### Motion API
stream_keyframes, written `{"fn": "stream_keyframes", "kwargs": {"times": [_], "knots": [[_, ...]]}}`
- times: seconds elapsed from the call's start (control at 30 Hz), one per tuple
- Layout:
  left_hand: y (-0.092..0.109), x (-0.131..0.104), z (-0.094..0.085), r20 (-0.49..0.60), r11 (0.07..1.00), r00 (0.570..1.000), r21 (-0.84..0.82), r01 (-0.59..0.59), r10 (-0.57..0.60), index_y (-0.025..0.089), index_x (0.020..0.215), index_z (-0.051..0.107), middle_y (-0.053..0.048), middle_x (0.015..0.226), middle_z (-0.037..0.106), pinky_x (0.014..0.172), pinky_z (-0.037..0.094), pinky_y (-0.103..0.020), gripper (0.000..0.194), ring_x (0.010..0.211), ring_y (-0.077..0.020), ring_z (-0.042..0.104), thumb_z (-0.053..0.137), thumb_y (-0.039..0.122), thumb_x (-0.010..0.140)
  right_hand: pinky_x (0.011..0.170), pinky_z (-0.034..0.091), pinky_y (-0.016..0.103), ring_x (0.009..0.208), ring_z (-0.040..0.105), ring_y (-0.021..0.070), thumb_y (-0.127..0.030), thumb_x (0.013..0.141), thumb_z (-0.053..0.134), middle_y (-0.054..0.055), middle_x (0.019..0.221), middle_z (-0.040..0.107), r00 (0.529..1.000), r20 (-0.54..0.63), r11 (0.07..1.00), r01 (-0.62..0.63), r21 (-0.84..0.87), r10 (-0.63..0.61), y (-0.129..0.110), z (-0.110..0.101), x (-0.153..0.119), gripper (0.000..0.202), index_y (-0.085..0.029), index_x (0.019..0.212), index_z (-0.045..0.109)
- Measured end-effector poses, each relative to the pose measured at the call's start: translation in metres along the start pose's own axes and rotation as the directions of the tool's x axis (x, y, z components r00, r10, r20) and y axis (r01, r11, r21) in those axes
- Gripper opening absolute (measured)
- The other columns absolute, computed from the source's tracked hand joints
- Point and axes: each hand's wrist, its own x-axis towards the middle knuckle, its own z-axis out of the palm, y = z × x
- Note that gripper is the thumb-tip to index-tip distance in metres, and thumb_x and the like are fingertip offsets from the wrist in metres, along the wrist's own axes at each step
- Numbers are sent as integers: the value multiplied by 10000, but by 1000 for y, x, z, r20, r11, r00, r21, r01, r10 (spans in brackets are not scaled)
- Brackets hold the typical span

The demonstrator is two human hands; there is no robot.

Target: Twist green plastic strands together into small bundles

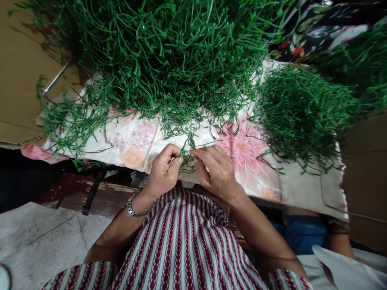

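Observation:
Both hands meet at the near edge of a floral cloth [139,141], over a small tangle of thin green stems [188,146]. My left hand [165,171], with a metal watch on its wrist, pinches stems between thumb and forefinger. Just to its right, my right hand [216,169] has its thumb and forefinger closed on the same green stems; a thin strand runs out over its knuckles. A large heap of green stems [169,56] lies beyond the hands.
A smaller green pile [305,112] sits at the right, and loose stems [75,125] spread at the left. Cardboard [21,88] stands far left, with more cardboard [365,173] at right. Another person's blue clothing [305,231] shows at lower right.

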Motion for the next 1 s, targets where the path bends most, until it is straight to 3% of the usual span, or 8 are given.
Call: {"fn": "stream_keyframes", "kwargs": {"times": [0.13, 0.27, 0.4, 0.6, 0.8, 1.0], "knots": [[-6, 1, 3, -109, 994, 994, -106, 14, -26, 187, 775, 451, 16, 703, 460, 574, 385, -223, 84, 611, -99, 478, 511, 230, 815, 616, 396, 305, 660, 490, 152, -131, 823, 481, 51, 734, 609, 992, 127, 1000, -23, -7, 24, -2, 3, -8, 161, -134, 944, 587], [-10, 4, 7, -193, 969, 980, -245, -7, -42, 185, 766, 461, 19, 690, 466, 579, 390, -213, 93, 612, -91, 465, 535, 230, 800, 609, 396, 295, 648, 483, 149, -111, 818, 478, 46, 703, 595, 984, 178, 1000, -6, 2, 5, -8, 3, -14, 164, -124, 929, 597], [-9, 4, 7, -165, 964, 984, -265, 26, -72, 176, 751, 481, 21, 658, 455, 530, 356, -202, 94, 575, -82, 429, 555, 223, 785, 618, 427, 300, 661, 504, 150, -96, 804, 487, 51, 719, 602, 982, 187, 1000, 2, 16, -4, -10, -5, -14, 194, -125, 964, 594], [-4, -2, 7, -100, 987, 994, -156, 30, -46, 172, 754, 522, 24, 648, 463, 530, 338, -202, 55, 570, -81, 416, 556, 201, 787, 758, 506, 302, 893, 582, 157, -98, 816, 495, 83, 950, 622, 997, -28, 975, -67, 212, 75, -18, -10, 5, 253, -148, 1060, 543], [-5, -5, 10, -118, 979, 993, -204, -25, 1, 177, 739, 558, 16, 663, 510, 578, 374, -211, 57, 610, -95, 467, 575, 213, 779, 661, 495, 265, 792, 580, 139, -223, 839, 533, 67, 882, 614, 967, 84, 923, -253, 290, 239, -15, 2, 8, 209, -146, 1034, 542], [-2, -3, 6, 13, 984, 999, -169, 48, -47, 174, 731, 556, 1, 675, 508, 561, 364, -218, 114, 609, -108, 460, 569, 276, 781, 605, 453, 218, 699, 555, 103, -204, 837, 542, 25, 784, 599, 962, 103, 889, -272, 369, 252, -9, 0, 3, 129, -147, 952, 558]]}}
